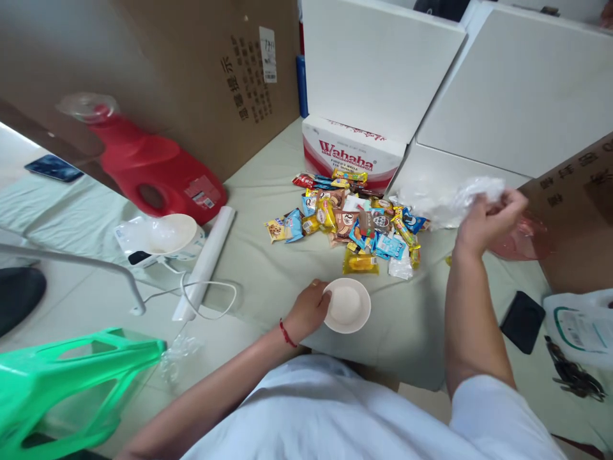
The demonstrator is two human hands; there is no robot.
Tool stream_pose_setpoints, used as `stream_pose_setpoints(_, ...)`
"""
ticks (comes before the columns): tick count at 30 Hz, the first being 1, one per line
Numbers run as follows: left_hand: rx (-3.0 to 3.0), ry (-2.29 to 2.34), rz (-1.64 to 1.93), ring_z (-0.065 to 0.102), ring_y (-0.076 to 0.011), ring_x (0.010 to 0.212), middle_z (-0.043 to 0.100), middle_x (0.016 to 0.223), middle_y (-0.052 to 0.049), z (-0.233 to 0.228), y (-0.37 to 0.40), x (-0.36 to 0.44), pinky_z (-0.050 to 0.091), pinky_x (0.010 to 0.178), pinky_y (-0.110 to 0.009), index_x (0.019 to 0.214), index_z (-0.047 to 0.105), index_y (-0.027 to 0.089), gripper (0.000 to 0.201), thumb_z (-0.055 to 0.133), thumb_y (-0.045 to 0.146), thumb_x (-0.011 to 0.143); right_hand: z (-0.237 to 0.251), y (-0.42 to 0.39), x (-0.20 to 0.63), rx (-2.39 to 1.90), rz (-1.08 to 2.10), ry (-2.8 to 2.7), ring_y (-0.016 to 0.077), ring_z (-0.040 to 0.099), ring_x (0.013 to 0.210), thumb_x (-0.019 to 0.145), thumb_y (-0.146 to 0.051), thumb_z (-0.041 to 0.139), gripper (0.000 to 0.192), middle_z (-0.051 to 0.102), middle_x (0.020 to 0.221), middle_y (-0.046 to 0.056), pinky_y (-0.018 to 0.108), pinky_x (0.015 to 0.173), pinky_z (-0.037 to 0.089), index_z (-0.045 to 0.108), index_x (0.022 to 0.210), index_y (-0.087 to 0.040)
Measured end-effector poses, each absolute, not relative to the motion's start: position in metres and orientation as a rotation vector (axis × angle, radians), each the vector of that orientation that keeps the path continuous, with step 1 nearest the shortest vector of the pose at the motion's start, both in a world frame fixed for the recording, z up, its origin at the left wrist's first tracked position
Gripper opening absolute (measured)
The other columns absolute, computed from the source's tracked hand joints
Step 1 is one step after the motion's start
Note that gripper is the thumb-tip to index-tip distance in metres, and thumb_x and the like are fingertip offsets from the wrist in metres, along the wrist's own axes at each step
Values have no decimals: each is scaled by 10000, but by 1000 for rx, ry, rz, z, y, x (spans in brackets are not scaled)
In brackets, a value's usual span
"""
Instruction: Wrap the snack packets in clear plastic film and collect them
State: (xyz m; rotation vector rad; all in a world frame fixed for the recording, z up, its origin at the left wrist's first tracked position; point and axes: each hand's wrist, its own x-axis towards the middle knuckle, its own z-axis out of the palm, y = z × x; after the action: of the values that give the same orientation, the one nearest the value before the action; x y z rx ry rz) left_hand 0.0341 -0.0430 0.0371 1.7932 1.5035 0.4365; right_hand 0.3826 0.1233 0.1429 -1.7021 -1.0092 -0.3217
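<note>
My left hand (310, 308) grips the left rim of a small white bowl (348, 305) that sits on the pale green cloth (268, 268) close to me. A red string is tied around that wrist. My right hand (486, 217) is raised at the right and closed on a crumpled clear plastic bag (472, 191). Between the two hands, further back, lies a pile of several wrapped snacks (357, 220) in bright wrappers.
A red detergent jug (153, 169) lies at the left beside a white funnel-like dish (170, 235), a white roll (205, 262) and a cable. A Wahaha carton (352, 153) and white boxes stand behind. A black wallet (523, 321) lies right; a green stool (71, 377) near left.
</note>
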Motion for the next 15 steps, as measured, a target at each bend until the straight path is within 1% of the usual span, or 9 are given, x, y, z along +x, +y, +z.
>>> stream_pose_setpoints(2, 1762, 1503, 479, 644, -282, 968, 661, 1036, -148, 41, -45, 38, 522, 908, -445, 1042, 701, 158, 366, 356, 262, 978, 136, 181, 406, -1874, -246, -1126, 243, 573, 1195, 925, -173, 498, 415, 594, 1312, 193, 396, 1063, 430, 545, 1332, -105)
stream_pose_setpoints(4, 1729, 1465, 520, 644, -274, 980, 656, 1047, -143, 47, -47, 41, 526, 921, -439, 1049, 694, 167, 366, 350, 271, 978, 126, 221, 418, -2069, -1, -1355, 281, 559, 1250, 897, -129, 513, 471, 587, 1330, 251, 435, 1106, 401, 546, 1358, -35)
stream_pose_setpoints(6, 1691, 1426, 559, 641, -263, 970, 654, 1043, -134, 51, -51, 43, 529, 924, -431, 1038, 688, 174, 359, 352, 285, 978, 122, 233, 423, -2132, 121, -1486, 314, 546, 1292, 890, -152, 558, 532, 570, 1368, 290, 467, 1130, 384, 532, 1398, 5)
stream_pose_setpoints(7, 1667, 1409, 576, 638, -257, 958, 655, 1033, -127, 52, -52, 44, 528, 921, -426, 1019, 685, 177, 351, 358, 295, 977, 124, 226, 425, -2099, 82, -1512, 327, 521, 1332, 899, -192, 582, 576, 537, 1417, 303, 478, 1141, 378, 508, 1435, 6)
stream_pose_setpoints(9, 1591, 1361, 603, 630, -245, 936, 659, 1002, -109, 53, -55, 49, 525, 905, -406, 956, 676, 182, 323, 386, 324, 971, 136, 188, 425, -1927, -87, -1561, 332, 442, 1422, 941, -301, 587, 660, 419, 1550, 298, 482, 1140, 393, 430, 1525, -36)
stream_pose_setpoints(10, 1534, 1327, 610, 626, -240, 927, 661, 980, -99, 52, -55, 52, 522, 886, -391, 922, 669, 184, 308, 406, 339, 963, 144, 158, 424, -1797, -161, -1615, 329, 411, 1451, 957, -361, 585, 689, 364, 1601, 275, 476, 1119, 423, 402, 1558, -79)
stream_pose_setpoints(11, 1467, 1285, 610, 620, -236, 913, 662, 957, -91, 51, -56, 57, 518, 858, -376, 891, 661, 183, 294, 428, 352, 952, 151, 122, 420, -1663, -163, -1692, 316, 436, 1439, 982, -415, 562, 666, 354, 1621, 242, 455, 1075, 472, 411, 1567, -135)
stream_pose_setpoints(13, 1331, 1190, 591, 606, -225, 865, 663, 919, -83, 49, -55, 72, 503, 785, -351, 858, 650, 172, 282, 469, 377, 927, 159, 39, 406, -1389, -17, -1958, 297, 547, 1352, 997, -501, 544, 577, 493, 1543, 176, 422, 989, 545, 513, 1505, -230)
stream_pose_setpoints(15, 1265, 1084, 550, 581, -216, 808, 653, 866, -79, 50, -55, 90, 476, 722, -340, 839, 650, 157, 317, 494, 421, 918, 152, -41, 386, -1158, 297, -2356, 286, 614, 1289, 945, -525, 650, 551, 587, 1468, 125, 386, 956, 579, 590, 1440, -292)
